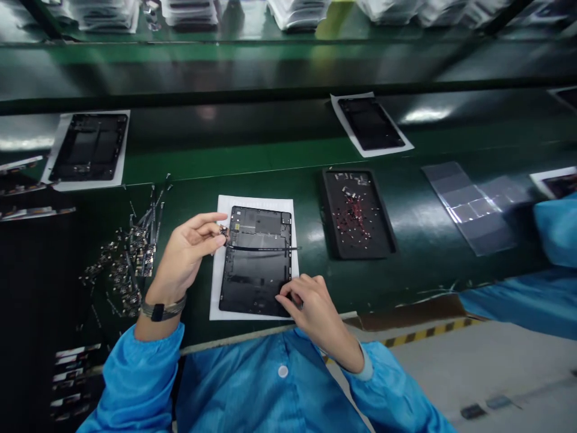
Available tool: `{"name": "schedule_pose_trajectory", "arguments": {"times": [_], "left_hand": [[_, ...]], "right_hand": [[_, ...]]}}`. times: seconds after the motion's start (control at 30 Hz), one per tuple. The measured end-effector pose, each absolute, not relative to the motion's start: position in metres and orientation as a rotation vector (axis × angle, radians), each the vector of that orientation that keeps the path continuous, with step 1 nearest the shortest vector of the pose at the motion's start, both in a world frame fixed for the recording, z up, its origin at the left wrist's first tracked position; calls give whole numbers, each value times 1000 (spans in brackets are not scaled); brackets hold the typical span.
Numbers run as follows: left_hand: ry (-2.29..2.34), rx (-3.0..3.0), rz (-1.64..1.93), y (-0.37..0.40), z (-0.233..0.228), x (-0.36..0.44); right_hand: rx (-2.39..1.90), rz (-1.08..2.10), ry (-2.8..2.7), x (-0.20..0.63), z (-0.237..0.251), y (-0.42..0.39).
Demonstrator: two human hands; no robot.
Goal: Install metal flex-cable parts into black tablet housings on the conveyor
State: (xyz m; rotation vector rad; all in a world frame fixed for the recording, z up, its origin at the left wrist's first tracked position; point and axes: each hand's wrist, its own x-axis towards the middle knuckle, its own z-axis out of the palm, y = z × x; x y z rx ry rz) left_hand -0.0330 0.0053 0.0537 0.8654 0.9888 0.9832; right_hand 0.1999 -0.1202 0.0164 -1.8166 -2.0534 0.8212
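Note:
In front of me a black tablet back housing (256, 276) lies on a white foam sheet (216, 300). My left hand (192, 249) pinches a small circuit board (223, 232) at the housing's upper left edge. From that board a thin dark flex cable (265, 248) stretches right across the housing, its end past the right edge. My right hand (311, 304) is at the housing's lower right corner, thumb and index finger brought together. Whether anything sits between those fingertips is too small to tell. A pile of similar boards with flex cables (135, 258) lies left of my left hand.
Right of the housing stands a black tray (331, 240) holding small parts with red bits. Clear plastic sheets (469, 207) lie farther right, near another person's blue sleeve (556, 231). Behind are two more housings, left (92, 147) and right (372, 123). Stacked white packs (297, 12) fill a shelf above.

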Motion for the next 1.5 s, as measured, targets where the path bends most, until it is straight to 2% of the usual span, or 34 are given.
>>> {"name": "schedule_pose_trajectory", "arguments": {"times": [0.27, 0.57, 0.8, 1.13, 1.5], "left_hand": [[944, 877, 793, -4, 42, -11], [894, 943, 613, -11, 27, 4], [947, 1059, 517, -13, 25, 7], [932, 1000, 275, -18, 26, 11], [958, 1066, 174, -20, 25, 13]], "right_hand": [[-1706, 865, -1933, 189, 18, -113], [-1691, 1095, -1640, 187, 15, -113], [-1578, 1214, -1637, 192, 17, -113], [-1606, 1242, -1662, 198, 19, -108], [-1651, 1234, -1626, 196, 18, -108]]}}
